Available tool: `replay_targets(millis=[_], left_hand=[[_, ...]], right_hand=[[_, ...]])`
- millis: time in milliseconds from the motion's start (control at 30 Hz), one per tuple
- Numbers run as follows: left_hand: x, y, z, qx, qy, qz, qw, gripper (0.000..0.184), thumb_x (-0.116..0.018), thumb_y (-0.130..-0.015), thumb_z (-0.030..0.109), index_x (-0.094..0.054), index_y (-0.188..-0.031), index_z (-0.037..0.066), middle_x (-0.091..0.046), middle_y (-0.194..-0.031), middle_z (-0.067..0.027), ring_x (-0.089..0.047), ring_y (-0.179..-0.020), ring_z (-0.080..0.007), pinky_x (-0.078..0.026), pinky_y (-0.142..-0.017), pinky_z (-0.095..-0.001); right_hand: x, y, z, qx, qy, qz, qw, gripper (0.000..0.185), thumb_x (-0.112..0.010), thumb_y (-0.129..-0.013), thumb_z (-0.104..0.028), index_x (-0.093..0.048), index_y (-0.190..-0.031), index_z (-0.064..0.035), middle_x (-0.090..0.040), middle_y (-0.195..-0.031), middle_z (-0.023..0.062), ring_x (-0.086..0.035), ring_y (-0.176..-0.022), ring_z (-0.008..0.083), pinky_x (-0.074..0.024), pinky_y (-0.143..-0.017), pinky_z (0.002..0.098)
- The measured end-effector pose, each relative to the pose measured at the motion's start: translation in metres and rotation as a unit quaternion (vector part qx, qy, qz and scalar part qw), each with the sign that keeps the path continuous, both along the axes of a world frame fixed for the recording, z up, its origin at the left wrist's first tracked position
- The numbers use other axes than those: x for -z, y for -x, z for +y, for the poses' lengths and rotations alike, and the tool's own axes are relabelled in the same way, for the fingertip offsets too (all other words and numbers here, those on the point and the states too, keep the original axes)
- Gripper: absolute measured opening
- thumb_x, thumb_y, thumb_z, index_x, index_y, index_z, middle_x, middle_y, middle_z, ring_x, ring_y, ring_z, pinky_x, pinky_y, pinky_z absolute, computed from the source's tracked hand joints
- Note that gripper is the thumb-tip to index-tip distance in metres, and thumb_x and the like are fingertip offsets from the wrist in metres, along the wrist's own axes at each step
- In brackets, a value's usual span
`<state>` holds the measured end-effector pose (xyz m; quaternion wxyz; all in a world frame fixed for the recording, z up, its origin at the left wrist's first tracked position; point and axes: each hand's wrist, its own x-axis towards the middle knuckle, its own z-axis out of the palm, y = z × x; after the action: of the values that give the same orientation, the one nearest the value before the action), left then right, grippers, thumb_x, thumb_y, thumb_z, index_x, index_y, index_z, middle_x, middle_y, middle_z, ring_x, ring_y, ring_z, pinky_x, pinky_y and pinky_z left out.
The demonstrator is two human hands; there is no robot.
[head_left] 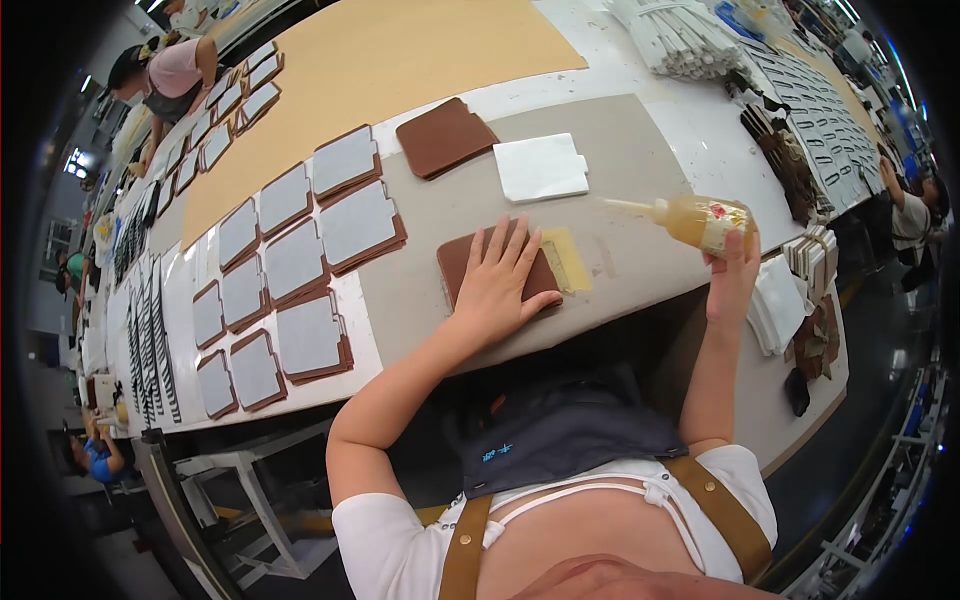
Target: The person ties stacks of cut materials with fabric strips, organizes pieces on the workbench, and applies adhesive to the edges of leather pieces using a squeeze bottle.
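My left hand (498,280) lies flat with fingers spread on a brown leather-like panel (457,262) near the table's front edge. A yellow strip (568,262) shows along that panel's right side. In my right hand (734,282) is a squeeze bottle (695,217) of amber liquid, tipped on its side, its long thin nozzle pointing left above the grey board (630,150). Behind the left hand sit a stack of white tabbed sheets (542,168) and a stack of brown panels (444,137).
Rows of brown panels topped with grey sheets (360,225) cover the table's left part. A tan sheet (430,50) spans the back. Bundled white strips (675,40) lie at the back right. White pieces (776,305) rest on a lower surface at right. A person (175,75) leans over the far left.
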<state>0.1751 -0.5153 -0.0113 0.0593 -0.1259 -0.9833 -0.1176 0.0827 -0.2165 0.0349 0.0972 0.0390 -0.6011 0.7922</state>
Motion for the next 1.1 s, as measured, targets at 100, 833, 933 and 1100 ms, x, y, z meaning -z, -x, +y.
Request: replay_targets(millis=[100, 833, 933, 1100], left_hand=[[-0.002, 0.004, -0.012, 0.058, -0.051, -0.048, 0.996, 0.079, -0.049, -0.089, 0.057, -0.028, -0.145, 0.005, -0.017, -0.154, -0.0164, -0.007, -0.144, -0.0336, -0.005, -0.115, -0.0496], [-0.005, 0.037, -0.097, -0.168, -0.568, 0.125, 0.796, 0.013, -0.058, -0.092, 0.012, -0.067, -0.097, 0.004, -0.058, -0.075, 0.0033, -0.05, -0.068, -0.0031, -0.038, -0.062, -0.0184], [-0.005, 0.036, -0.097, -0.177, -0.575, 0.137, 0.787, 0.013, -0.057, -0.092, 0.012, -0.066, -0.097, 0.004, -0.054, -0.072, 0.0055, -0.044, -0.064, -0.002, -0.034, -0.057, -0.0183], [-0.008, 0.033, -0.094, -0.188, -0.571, 0.152, 0.784, 0.013, -0.054, -0.094, 0.011, -0.065, -0.098, 0.004, -0.048, -0.07, 0.0074, -0.037, -0.061, -0.0009, -0.028, -0.053, -0.0187]], right_hand=[[0.002, 0.009, 0.005, 0.05, 0.004, 0.044, 0.998, 0.05, -0.071, -0.085, -0.031, -0.051, -0.12, -0.0006, -0.06, -0.103, 0.0043, -0.057, -0.088, 0.0104, -0.0445, -0.077, 0.0241], [0.007, 0.014, -0.058, -0.011, 0.058, -0.007, 0.998, 0.053, -0.065, -0.088, -0.041, -0.05, -0.12, -0.0008, -0.057, -0.111, 0.0086, -0.057, -0.103, 0.0177, -0.0484, -0.09, 0.0333], [0.011, 0.015, -0.061, -0.009, 0.05, -0.005, 0.999, 0.051, -0.063, -0.089, -0.04, -0.051, -0.119, -0.0007, -0.059, -0.111, 0.0093, -0.059, -0.103, 0.0185, -0.0495, -0.089, 0.0337], [0.009, 0.014, -0.067, -0.019, 0.07, -0.018, 0.997, 0.05, -0.063, -0.089, -0.04, -0.05, -0.119, -0.0023, -0.059, -0.11, 0.0088, -0.059, -0.103, 0.0196, -0.0496, -0.09, 0.0343]])
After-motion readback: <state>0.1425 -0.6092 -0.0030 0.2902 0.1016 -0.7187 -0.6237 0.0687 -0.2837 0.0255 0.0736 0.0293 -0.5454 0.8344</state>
